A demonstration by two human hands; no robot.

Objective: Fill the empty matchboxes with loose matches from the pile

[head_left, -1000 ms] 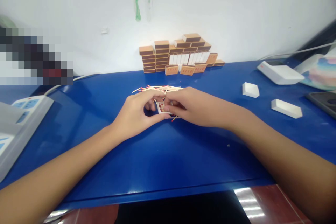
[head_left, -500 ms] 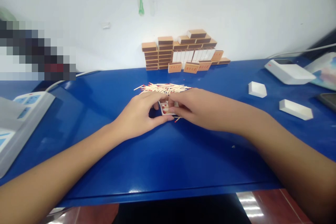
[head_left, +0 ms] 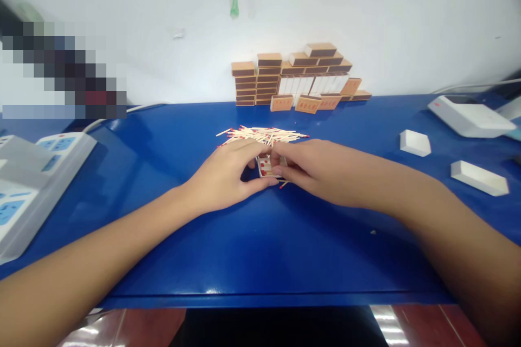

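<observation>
A small white matchbox tray [head_left: 265, 172] with red-tipped matches inside lies between my hands on the blue table. My left hand [head_left: 230, 173] curls around its left side, thumb along the near edge and fingers at the far side. The fingers of my right hand [head_left: 311, 167] are pinched together down at the tray's right part; whatever is between them is hidden. Just beyond my hands spreads a heap of loose matches [head_left: 264, 133], partly covered by them. A stray match [head_left: 284, 185] pokes out below my right fingertips.
Stacked matchboxes [head_left: 268, 87] stand against the white wall [head_left: 366, 11]. To the right lie a white tray [head_left: 479, 178], a smaller white box [head_left: 415, 142] and a white device [head_left: 468, 116]. A grey-white device with blue panels [head_left: 52, 173] sits at the left.
The view has turned slightly left, so the scene sits further right. Both hands stay at the tray, with nearly the same finger positions.
</observation>
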